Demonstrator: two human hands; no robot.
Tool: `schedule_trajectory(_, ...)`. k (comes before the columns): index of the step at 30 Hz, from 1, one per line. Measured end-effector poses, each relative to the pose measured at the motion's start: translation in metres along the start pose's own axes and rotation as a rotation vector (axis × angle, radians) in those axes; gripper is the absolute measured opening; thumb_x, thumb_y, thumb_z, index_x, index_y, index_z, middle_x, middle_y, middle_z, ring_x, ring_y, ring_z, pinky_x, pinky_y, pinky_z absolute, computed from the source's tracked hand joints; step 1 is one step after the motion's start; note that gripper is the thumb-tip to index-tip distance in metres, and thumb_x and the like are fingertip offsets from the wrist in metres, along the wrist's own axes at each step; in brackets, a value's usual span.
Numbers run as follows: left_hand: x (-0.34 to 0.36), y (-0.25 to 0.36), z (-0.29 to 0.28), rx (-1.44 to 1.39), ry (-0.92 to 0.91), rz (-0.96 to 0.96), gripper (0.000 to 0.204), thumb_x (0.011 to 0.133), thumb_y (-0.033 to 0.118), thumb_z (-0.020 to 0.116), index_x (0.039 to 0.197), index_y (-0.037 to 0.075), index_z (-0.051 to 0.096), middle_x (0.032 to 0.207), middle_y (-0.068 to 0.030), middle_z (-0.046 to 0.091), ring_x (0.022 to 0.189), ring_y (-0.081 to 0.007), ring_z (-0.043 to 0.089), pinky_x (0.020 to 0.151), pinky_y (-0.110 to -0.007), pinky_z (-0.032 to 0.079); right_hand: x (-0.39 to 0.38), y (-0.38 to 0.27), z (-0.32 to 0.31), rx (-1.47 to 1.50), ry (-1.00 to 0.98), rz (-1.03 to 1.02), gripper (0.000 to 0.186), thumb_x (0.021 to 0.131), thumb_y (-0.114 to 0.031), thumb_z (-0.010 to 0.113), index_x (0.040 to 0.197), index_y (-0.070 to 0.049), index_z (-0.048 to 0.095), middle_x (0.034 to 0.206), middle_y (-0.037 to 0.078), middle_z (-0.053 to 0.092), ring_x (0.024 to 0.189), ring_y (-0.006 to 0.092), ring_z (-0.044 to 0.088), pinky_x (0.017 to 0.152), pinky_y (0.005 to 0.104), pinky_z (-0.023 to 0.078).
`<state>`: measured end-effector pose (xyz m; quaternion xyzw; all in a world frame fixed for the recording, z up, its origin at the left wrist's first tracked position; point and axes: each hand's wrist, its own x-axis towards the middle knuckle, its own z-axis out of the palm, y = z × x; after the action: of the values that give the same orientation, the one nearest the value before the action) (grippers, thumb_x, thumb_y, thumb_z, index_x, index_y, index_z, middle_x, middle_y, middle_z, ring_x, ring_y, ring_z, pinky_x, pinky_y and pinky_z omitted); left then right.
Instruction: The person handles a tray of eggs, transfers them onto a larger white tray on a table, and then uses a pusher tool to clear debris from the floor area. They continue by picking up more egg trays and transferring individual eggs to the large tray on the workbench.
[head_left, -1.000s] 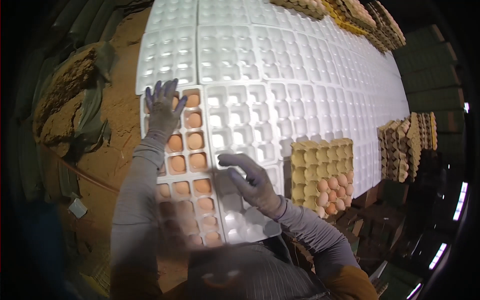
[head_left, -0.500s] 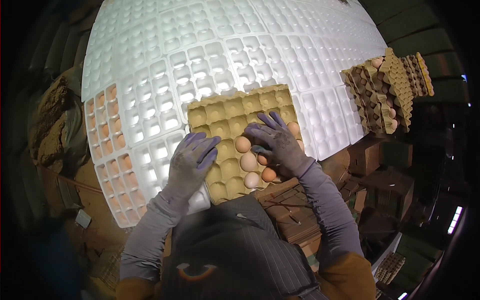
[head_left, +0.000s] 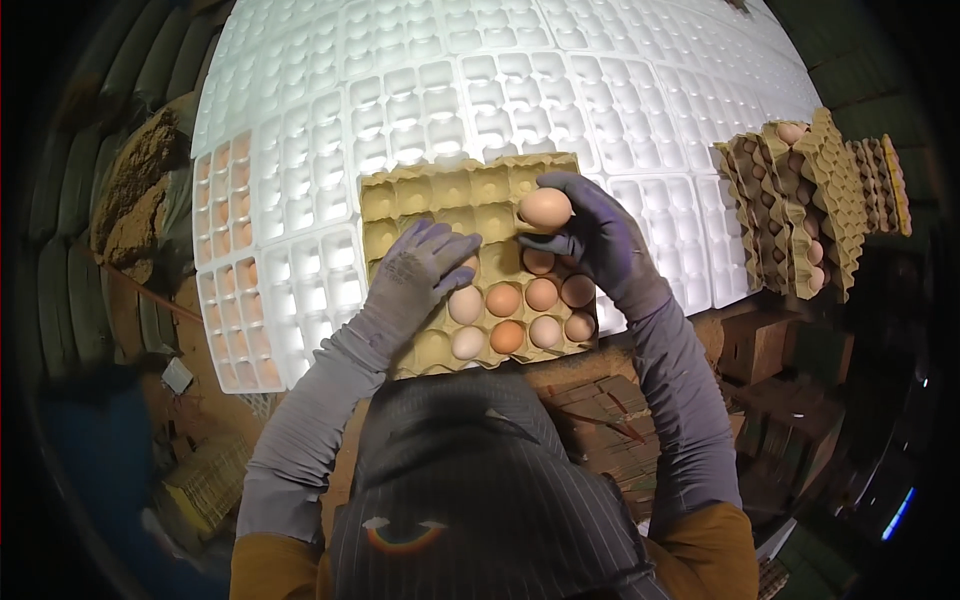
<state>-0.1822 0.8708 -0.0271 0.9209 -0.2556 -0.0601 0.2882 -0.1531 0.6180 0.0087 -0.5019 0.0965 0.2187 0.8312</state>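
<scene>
- At the centre of the view, a yellowish pulp tray (head_left: 410, 197) lies over white moulded trays (head_left: 405, 100); its left part is covered by a hand.
- Above the tray's far right part, the right hand (head_left: 608, 240), gloved, grips a light-brown egg (head_left: 546, 208) between thumb and fingers; the cells beneath it are hidden.
- Over the tray's left half, the left hand (head_left: 415, 275), also gloved, has its fingers bent beside a partly covered egg (head_left: 471, 263); whether it grips this egg cannot be told.
- Nearest the body, two rows of four eggs (head_left: 507, 337), pale to orange-brown, sit in the tray's cells; one more egg (head_left: 538, 260) shows below the right thumb, and another beside it is mostly obscured by the hand.
- At the left edge of the white array, two trays carry eggs (head_left: 225, 205), small and blurred.
- On the right, leaning stacked pulp trays (head_left: 825, 205) enclose eggs, most of them in shadow between the layers.
- At the upper edge, the white array is cut off; at lower right, brown boxes (head_left: 755, 343) fade into the dark rim.
</scene>
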Motion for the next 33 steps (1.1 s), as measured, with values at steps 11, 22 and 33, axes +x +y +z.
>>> schedule_trajectory(11,-0.029,0.037,-0.001,-0.145,-0.086,-0.291,0.043,0.086,0.034,0.071,0.115,0.004,0.059,0.119,-0.0198,0.055,0.105,-0.0319,0.061,0.086,-0.040,0.052,-0.004,0.004,0.022,-1.553,-0.429,0.134,0.039,0.085,-0.030,0.071,0.115,-0.007,0.062,0.106,0.008,0.066,0.092,0.0211,0.065,0.077,0.0380,0.052)
schedule_trajectory(22,-0.049,0.050,-0.012,-0.266,-0.045,-0.239,0.019,0.086,0.006,0.060,0.101,0.009,0.071,0.120,-0.0160,0.058,0.097,-0.0298,0.065,0.084,-0.036,0.054,-0.070,0.073,0.020,-2.240,-0.386,-0.597,0.030,0.083,-0.032,0.070,0.107,-0.015,0.066,0.137,0.009,0.047,0.096,0.0283,0.055,0.082,0.0393,0.051)
schedule_trajectory(33,-0.049,0.061,0.014,0.328,-0.346,-0.056,0.018,0.088,0.019,0.060,0.104,0.011,0.060,0.137,-0.0131,0.044,0.109,-0.0319,0.054,0.090,-0.043,0.052,-0.110,0.046,-0.019,0.480,-0.047,0.241,0.063,0.104,-0.052,0.034,0.142,-0.002,0.039,0.138,0.013,0.051,0.106,0.0269,0.064,0.069,0.0306,0.053)
